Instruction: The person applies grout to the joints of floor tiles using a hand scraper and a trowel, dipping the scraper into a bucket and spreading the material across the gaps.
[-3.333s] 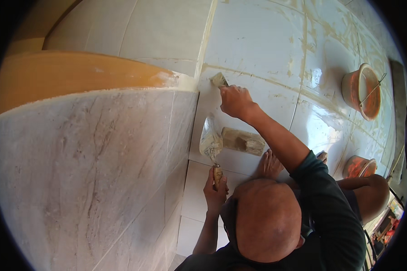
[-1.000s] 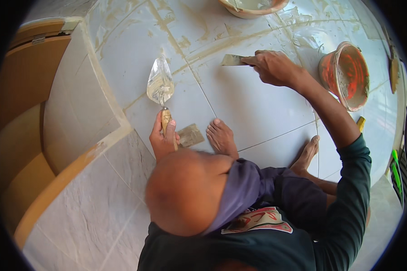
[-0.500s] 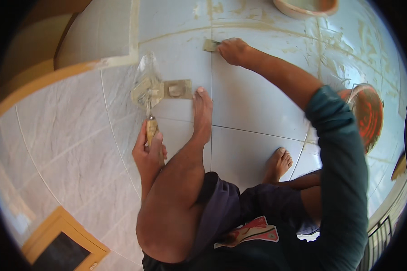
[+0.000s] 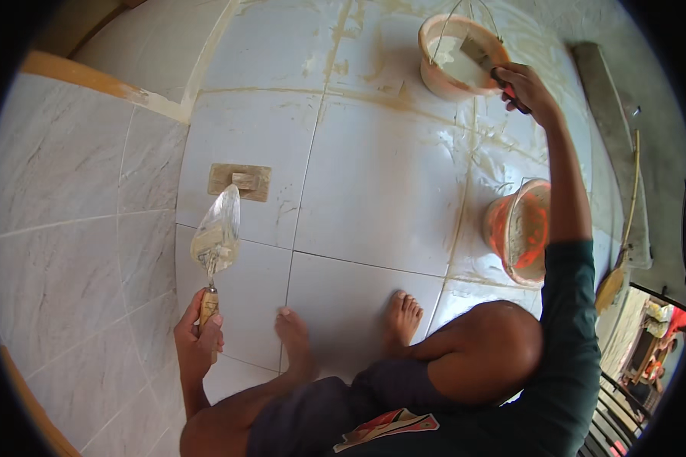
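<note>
My left hand [image 4: 197,339] is closed round the wooden handle of a pointed brick trowel [image 4: 219,232], whose blade carries pale paste. The blade's tip reaches the near edge of a rectangular float [image 4: 222,180] lying on the tiles. At the far right, my right hand [image 4: 535,95] grips a putty knife [image 4: 477,53] by its red-and-black handle. Its flat, smeared blade is inside the rim of an orange bucket [image 4: 433,78], above or in the pale, wet mix [image 4: 453,65]. I cannot tell whether the blade touches the mix.
A second bucket [image 4: 498,222], stained orange inside, stands below my right forearm. Tan grout smears [image 4: 392,101] follow the far tile joints. A marbled tile wall [image 4: 61,167] rises on the left. My bare feet [image 4: 401,316] rest on the floor tiles. A broom [image 4: 611,286] lies at the right.
My right hand has moved from the tile joint to the far bucket with the putty knife. The trowel has come off the float's left side. The view has shifted, showing more at the right.
</note>
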`<action>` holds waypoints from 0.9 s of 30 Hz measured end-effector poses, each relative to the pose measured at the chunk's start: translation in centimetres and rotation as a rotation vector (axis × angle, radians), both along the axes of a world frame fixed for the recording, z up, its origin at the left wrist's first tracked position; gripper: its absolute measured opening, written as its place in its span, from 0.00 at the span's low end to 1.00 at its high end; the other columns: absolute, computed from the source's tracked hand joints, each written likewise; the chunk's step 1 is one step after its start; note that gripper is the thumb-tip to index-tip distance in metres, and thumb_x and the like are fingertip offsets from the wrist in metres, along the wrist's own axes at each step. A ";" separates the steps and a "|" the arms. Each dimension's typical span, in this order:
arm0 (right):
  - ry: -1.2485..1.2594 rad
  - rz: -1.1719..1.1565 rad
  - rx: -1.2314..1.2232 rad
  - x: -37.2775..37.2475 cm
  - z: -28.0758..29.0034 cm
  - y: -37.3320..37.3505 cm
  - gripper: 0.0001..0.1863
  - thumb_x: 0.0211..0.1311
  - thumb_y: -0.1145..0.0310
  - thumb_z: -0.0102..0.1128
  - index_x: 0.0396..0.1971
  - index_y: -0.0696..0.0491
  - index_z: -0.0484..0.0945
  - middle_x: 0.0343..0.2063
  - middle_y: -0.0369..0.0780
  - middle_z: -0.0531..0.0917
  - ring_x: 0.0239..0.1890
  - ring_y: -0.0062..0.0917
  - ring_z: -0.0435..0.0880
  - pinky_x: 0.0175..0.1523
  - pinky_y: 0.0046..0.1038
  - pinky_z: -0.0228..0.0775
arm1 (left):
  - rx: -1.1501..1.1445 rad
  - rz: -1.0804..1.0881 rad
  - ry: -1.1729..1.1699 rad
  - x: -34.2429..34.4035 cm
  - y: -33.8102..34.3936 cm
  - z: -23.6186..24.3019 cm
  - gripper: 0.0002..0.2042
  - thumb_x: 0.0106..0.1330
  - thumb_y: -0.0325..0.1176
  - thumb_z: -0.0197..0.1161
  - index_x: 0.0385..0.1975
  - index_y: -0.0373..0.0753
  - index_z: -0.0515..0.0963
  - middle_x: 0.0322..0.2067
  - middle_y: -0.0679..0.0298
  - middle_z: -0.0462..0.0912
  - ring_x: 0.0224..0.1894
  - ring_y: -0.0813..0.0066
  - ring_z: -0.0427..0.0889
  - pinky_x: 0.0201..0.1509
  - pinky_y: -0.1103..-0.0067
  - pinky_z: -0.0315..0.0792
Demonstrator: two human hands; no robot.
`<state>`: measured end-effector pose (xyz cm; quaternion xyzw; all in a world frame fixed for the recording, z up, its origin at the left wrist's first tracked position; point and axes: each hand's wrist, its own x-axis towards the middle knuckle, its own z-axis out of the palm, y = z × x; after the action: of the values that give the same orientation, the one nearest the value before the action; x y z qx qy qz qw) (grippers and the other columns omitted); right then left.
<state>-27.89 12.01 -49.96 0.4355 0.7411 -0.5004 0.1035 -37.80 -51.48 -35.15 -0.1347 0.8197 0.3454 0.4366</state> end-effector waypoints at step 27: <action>-0.085 0.522 0.085 -6.5 6.4 -28.8 0.14 0.69 0.64 0.56 0.40 0.60 0.83 0.23 0.35 0.81 0.17 0.13 0.77 0.18 0.19 0.66 | 0.566 -0.026 -0.024 9.9 -11.9 -10.8 0.26 0.68 0.27 0.63 0.66 0.31 0.68 0.30 0.67 0.79 0.23 0.87 0.72 0.27 0.84 0.71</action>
<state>-34.43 -16.75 -43.58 0.2544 0.8436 -0.4066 0.2416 -27.87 -63.36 -45.90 -0.0008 0.6871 0.5533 0.4708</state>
